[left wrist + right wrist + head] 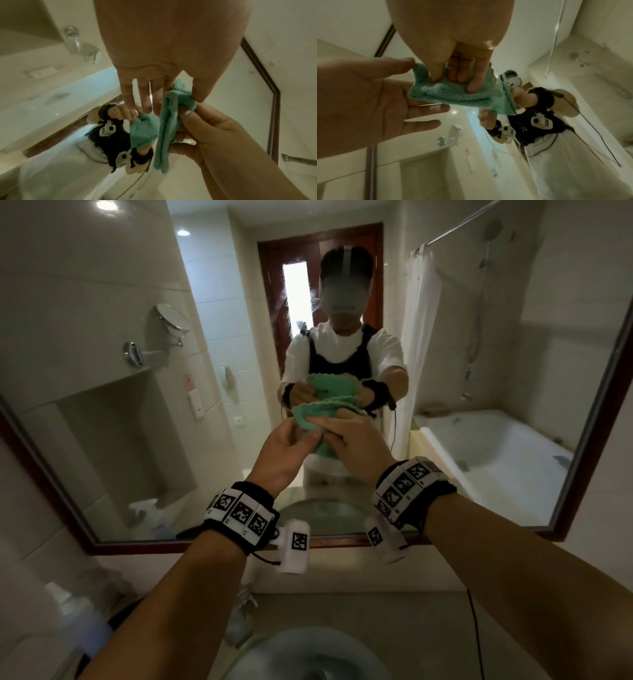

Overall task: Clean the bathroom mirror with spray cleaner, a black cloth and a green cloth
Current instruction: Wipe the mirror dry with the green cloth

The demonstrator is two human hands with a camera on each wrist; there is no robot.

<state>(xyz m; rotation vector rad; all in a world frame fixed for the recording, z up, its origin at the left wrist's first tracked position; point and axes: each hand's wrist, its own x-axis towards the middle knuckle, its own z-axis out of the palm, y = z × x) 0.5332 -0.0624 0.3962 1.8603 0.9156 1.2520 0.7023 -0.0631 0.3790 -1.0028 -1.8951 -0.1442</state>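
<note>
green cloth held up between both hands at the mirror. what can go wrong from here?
1. Only the right hand grips the green cloth; the left hand touches it with straight fingers, so it may drop into the basin below.
2. The folded layers look loose and may open before reaching the mirror.
3. The cable hanging over the counter may snag.

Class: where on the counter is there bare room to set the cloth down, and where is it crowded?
Bare: the counter right of the basin, up to the mirror frame, crossed by a cable. Crowded: left of the basin, around the faucet and a blurred bottle.
</note>
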